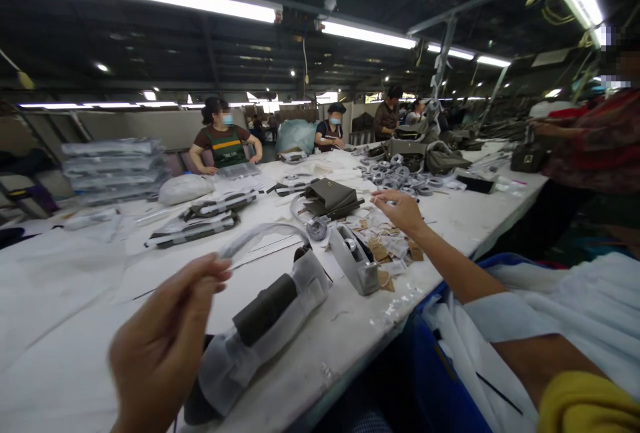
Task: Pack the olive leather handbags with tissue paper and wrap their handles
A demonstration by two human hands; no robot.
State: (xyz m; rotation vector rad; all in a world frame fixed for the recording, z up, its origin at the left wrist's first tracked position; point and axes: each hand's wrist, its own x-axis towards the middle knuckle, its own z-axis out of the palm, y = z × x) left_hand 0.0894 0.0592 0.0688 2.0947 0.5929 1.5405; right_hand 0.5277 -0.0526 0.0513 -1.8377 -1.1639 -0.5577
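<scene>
My left hand (pixel 167 336) is closed at the near left, thumb and fingers pinched on the end of an arched strap wrapped in translucent film (pixel 265 228). The strap curves over to an olive bag (pixel 266 309) lying on its side, partly wrapped in whitish sheet. Raised over the table to the right, my right hand (pixel 403 211) has its thumb and forefinger pressed together; whatever is between them is too small to make out. Between the hands stands a grey tape dispenser (pixel 354 261). A coil of grey wrapping (pixel 316 227) sits just behind it.
Paper and cardboard scraps (pixel 395 246) litter the table beside the dispenser. Behind lies another olive bag (pixel 330 198). Wrapped straps (pixel 200 219) are at left, grey rolls (pixel 400 173) at back right. A blue-edged container with white sheets (pixel 550 286) stands right. Several co-workers surround the table.
</scene>
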